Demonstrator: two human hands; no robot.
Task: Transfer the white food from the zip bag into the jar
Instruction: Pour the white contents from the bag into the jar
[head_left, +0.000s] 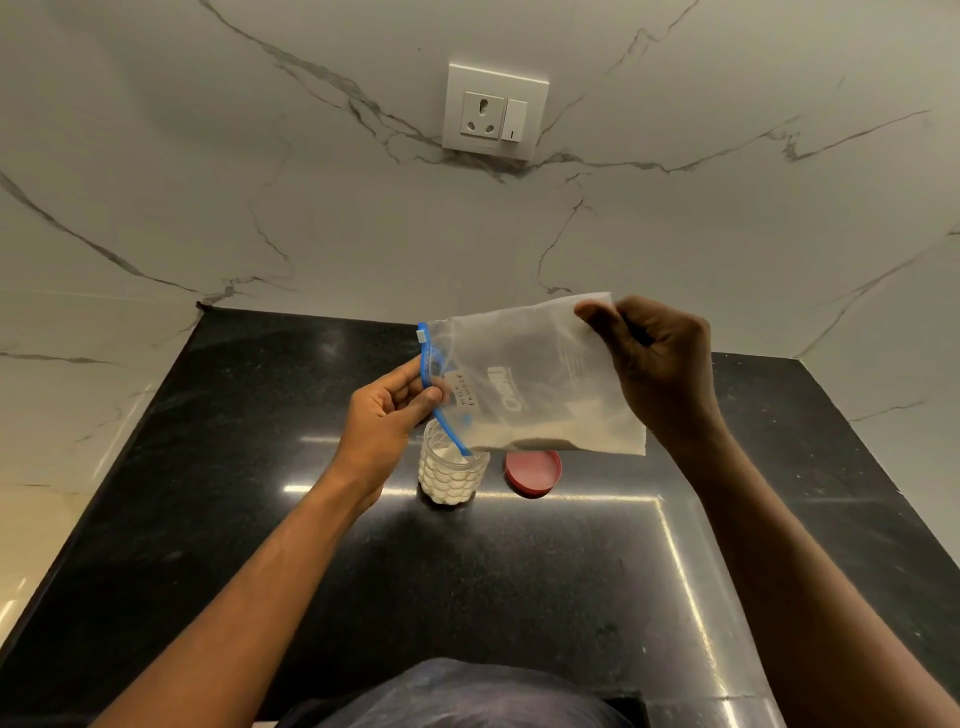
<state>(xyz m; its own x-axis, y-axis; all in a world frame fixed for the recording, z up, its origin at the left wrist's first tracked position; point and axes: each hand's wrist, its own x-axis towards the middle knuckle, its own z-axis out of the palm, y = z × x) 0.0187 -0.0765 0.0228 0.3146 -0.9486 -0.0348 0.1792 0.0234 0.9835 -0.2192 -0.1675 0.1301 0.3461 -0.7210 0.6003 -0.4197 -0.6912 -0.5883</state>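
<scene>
A clear zip bag (535, 374) with a blue zip strip hangs sideways above the counter, its mouth pointing left and down. My left hand (387, 415) pinches the blue zip edge. My right hand (654, 364) grips the bag's closed bottom corner, held higher. A little white powder lies along the bag's lower edge. The lower end of the zip strip dips into the open mouth of a textured clear jar (452, 475), which stands upright on the counter and holds white powder.
A red lid (533, 473) lies flat just right of the jar on the black stone counter (260, 519). A marble wall with a white socket plate (496, 111) rises behind. The counter's front edge is near my body.
</scene>
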